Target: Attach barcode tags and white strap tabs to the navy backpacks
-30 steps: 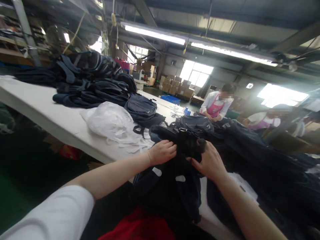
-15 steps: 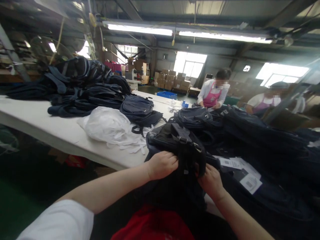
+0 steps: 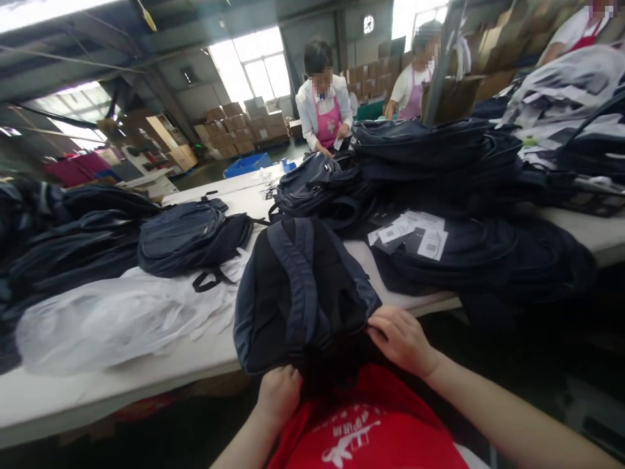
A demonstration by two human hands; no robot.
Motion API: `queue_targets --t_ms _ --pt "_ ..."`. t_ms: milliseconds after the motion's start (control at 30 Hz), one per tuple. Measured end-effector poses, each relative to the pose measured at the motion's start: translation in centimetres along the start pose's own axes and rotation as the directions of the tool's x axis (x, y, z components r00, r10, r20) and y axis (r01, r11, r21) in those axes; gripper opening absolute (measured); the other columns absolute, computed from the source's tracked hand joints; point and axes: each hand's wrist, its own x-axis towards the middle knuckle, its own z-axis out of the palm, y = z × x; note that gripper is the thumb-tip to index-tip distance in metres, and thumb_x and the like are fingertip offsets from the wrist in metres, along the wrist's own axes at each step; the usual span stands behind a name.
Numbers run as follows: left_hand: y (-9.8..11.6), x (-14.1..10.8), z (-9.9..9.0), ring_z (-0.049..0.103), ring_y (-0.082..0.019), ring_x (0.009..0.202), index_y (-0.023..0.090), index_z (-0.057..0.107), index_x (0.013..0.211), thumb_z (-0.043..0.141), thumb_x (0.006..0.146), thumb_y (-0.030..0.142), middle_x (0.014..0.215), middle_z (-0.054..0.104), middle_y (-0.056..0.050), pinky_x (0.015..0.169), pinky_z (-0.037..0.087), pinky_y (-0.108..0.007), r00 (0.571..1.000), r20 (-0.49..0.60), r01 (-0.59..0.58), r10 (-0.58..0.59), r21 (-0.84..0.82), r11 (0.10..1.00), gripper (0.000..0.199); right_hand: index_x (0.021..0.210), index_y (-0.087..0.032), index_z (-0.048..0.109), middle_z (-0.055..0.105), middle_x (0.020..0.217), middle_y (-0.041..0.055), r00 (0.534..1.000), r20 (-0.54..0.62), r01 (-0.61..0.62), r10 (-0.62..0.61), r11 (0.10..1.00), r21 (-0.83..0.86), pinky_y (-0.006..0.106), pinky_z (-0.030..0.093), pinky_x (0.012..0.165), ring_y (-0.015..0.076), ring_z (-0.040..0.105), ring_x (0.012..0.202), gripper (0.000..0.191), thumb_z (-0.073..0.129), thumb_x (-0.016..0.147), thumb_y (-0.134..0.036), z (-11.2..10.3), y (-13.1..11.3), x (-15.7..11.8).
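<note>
A dark navy backpack [image 3: 303, 280] lies at the front edge of the white table [image 3: 205, 355], its back panel and shoulder straps facing up. My left hand [image 3: 280, 391] is closed on the backpack's near edge, left of its middle, with the fingertips partly hidden. At the near right corner, my right hand [image 3: 403, 339] pinches the fabric between thumb and fingers. A clear plastic bag [image 3: 102, 322] and white strips [image 3: 219, 306] lie to the left of the backpack.
More navy backpacks lie at the left [image 3: 178, 238], behind [image 3: 312, 185] and at the right [image 3: 488, 254]. White labels [image 3: 410, 231] rest on the right one. Across the table stands a person in a pink apron [image 3: 327, 120]; others are farther right. A metal post [image 3: 442, 65] rises there.
The view has swung right and down. The backpack has been turned so its straps face up, and it lies flatter. Both hands have moved to its near edge, farther apart.
</note>
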Motion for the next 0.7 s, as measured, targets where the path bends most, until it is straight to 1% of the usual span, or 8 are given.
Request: queue_targets --t_ms 67,133,267,367,500,567,633,700 --pt "0.0 0.0 -0.2 0.058 -0.018 0.051 0.018 0.065 0.067 0.05 0.072 -0.001 0.055 0.058 -0.005 0.049 0.043 -0.028 0.999 -0.017 -0.029 0.03 0.03 0.999 0.025 0.115 -0.02 0.06 0.064 0.11 0.0104 0.989 0.019 -0.146 0.145 0.988 0.042 0.041 0.049 0.092 0.0233 0.06 0.104 0.033 0.058 0.082 -0.016 -0.9 1.5 0.7" --pt "0.3 -0.3 -0.1 0.059 -0.018 0.051 0.018 0.066 0.068 0.05 0.072 -0.001 0.056 0.059 -0.004 0.05 0.043 -0.028 1.0 -0.016 -0.022 0.022 0.044 0.999 0.025 0.115 -0.019 0.058 0.064 0.108 0.0101 0.951 0.112 -0.301 0.288 0.943 0.138 0.039 0.051 0.087 0.0229 0.061 0.098 0.036 0.059 0.08 -0.019 -1.4 2.8 1.3" --pt "1.7 -1.1 0.3 0.061 -0.02 0.055 0.018 0.065 0.069 0.049 0.071 0.001 0.059 0.061 -0.005 0.054 0.045 -0.03 0.985 0.099 0.139 -0.141 0.03 0.99 0.023 0.113 -0.016 0.054 0.067 0.082 0.0033 0.778 0.334 -0.621 0.532 0.733 0.277 0.029 0.051 0.068 0.0167 0.064 0.069 0.031 0.052 0.084 -0.026 -1.7 3.6 2.3" --pt "2.5 -1.4 0.0 0.065 -0.022 0.066 0.017 0.065 0.072 0.051 0.074 0.009 0.067 0.065 -0.006 0.064 0.05 -0.032 0.937 0.217 0.285 -0.272 -0.031 0.958 0.016 0.104 -0.014 0.061 0.069 0.073 0.0066 0.649 0.454 -0.711 0.61 0.698 0.078 0.031 0.048 0.069 0.0208 0.066 0.07 0.034 0.048 0.09 -0.041 -1.4 2.8 3.5" --pt "2.3 -1.6 -0.9 0.067 -0.023 0.074 0.018 0.064 0.078 0.049 0.081 0.019 0.076 0.068 -0.008 0.07 0.053 -0.034 0.922 0.226 0.364 -0.314 -0.23 0.903 0.015 0.088 -0.014 0.069 0.072 0.089 0.0187 0.548 0.518 -0.653 0.657 0.723 -0.226 0.036 0.047 0.073 0.0305 0.068 0.085 0.058 0.037 0.091 -0.062 -0.3 0.7 5.7" --pt "2.1 -1.6 -1.3 0.067 -0.023 0.076 0.018 0.064 0.077 0.049 0.081 0.02 0.077 0.068 -0.009 0.069 0.053 -0.035 0.927 0.217 0.361 -0.307 -0.292 0.886 0.016 0.092 -0.014 0.07 0.072 0.092 0.0194 0.528 0.534 -0.631 0.661 0.725 -0.274 0.036 0.047 0.073 0.032 0.068 0.087 0.064 0.038 0.086 -0.07 0.0 0.1 6.5" --pt "2.0 -1.4 -1.6 0.067 -0.025 0.076 0.018 0.064 0.076 0.05 0.078 0.02 0.077 0.069 -0.009 0.07 0.053 -0.037 0.919 0.223 0.384 -0.326 -0.311 0.87 0.014 0.095 -0.015 0.07 0.071 0.093 0.0186 0.534 0.546 -0.615 0.645 0.74 -0.272 0.036 0.048 0.073 0.0315 0.068 0.086 0.066 0.041 0.084 -0.073 -0.2 0.0 6.8" --pt "1.9 -1.0 -1.8 0.067 -0.026 0.077 0.017 0.065 0.077 0.05 0.078 0.02 0.078 0.069 -0.01 0.073 0.053 -0.039 0.894 0.248 0.443 -0.374 -0.364 0.819 0.015 0.098 -0.014 0.068 0.071 0.093 0.0173 0.588 0.496 -0.606 0.639 0.754 -0.252 0.036 0.049 0.076 0.0302 0.068 0.087 0.06 0.045 0.085 -0.068 -0.9 0.3 6.5"
